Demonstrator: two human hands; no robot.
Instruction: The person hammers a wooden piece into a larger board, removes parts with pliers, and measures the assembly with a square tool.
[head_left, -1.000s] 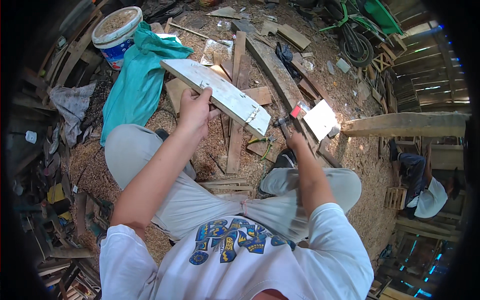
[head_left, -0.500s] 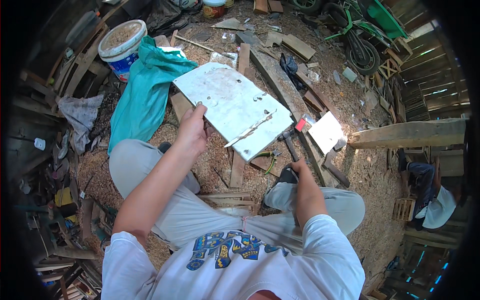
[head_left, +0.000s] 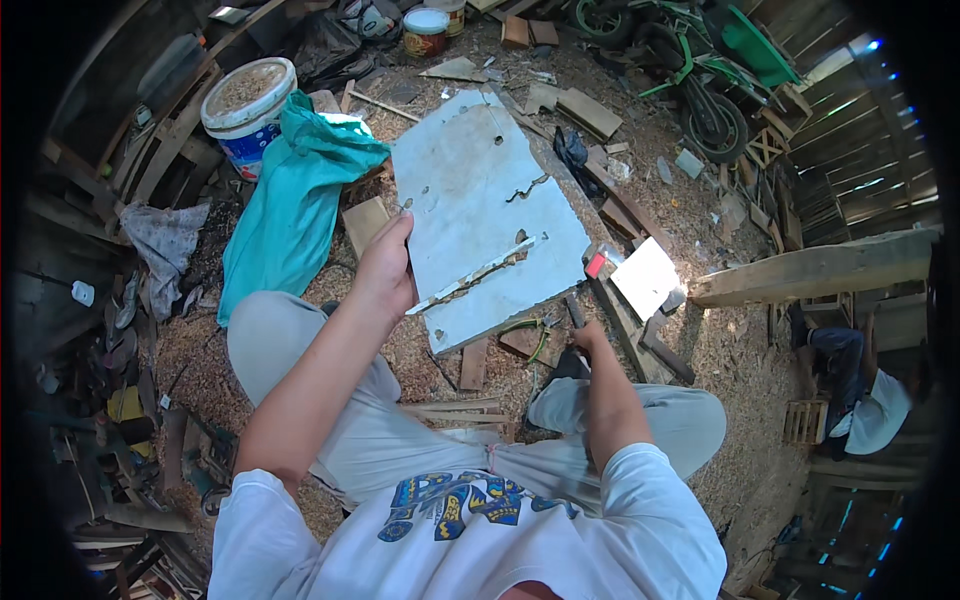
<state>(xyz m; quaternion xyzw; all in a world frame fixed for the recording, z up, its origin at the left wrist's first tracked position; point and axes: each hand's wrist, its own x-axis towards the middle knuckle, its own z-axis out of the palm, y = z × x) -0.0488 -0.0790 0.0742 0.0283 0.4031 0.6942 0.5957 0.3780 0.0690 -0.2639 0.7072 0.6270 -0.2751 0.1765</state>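
Note:
My left hand (head_left: 386, 262) grips a whitish, worn board (head_left: 475, 185) by its left edge, thumb on the face. Holes and cracks mark the board, and a splintered strip (head_left: 480, 272) runs across its lower part. My right hand (head_left: 592, 340) is closed round the handle of a hammer (head_left: 574, 311), whose head is hidden behind the board's lower right corner. Just left of that hand, pliers (head_left: 541, 338) with yellow-green handles lie on the ground.
A teal sack (head_left: 290, 215) lies beside a white-and-blue bucket (head_left: 250, 110) at the left. To the right are a white square piece (head_left: 645, 277), a long beam (head_left: 620, 330) and a wooden post (head_left: 815, 268). A green motorbike (head_left: 700, 90) stands far right; another person (head_left: 865, 400) sits at the right.
The board has turned and tilted up to face me more, now covering the hammer's head. My right hand has shifted slightly left and down, still holding the hammer.

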